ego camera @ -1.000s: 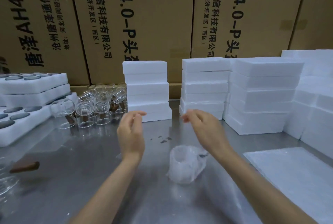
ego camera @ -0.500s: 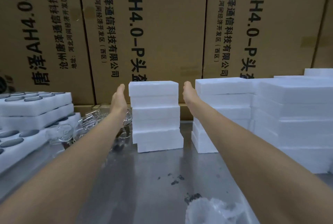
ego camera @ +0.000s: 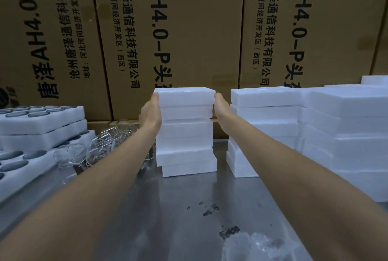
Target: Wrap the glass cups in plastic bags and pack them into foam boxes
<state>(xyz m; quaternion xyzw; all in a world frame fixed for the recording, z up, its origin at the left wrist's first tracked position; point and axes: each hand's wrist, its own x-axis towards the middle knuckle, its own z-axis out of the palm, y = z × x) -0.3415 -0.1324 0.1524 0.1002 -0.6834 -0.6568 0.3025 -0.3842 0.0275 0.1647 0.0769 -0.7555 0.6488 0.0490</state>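
Head view, near edge: bagged glass cup (ego camera: 260, 247), wrapped in crinkled clear plastic, standing on the steel table (ego camera: 184, 208) at the bottom of frame, between the two forearms. Dark specks (ego camera: 206, 210) on the metal just beyond it.

Mid table, left: white foam trays (ego camera: 37, 126) with round dark-filled recesses, stacked in layers; beside them a cluster of bare glass cups (ego camera: 88, 151), partly hidden by the left forearm.

Mid table, centre: stack of foam boxes (ego camera: 185, 135). Left hand (ego camera: 151, 114) flat against the left side of the top foam box (ego camera: 185, 98), fingers extended along its edge; right hand (ego camera: 220, 105) pressed to the right side likewise (fingertips of both lie behind the foam, so how far they curl cannot be told). The top box sits on the stack.

Right: further foam box stacks (ego camera: 304, 126), several layers high, standing close together.

Far: wall of brown cardboard cartons (ego camera: 189, 30) printed with black lettering.
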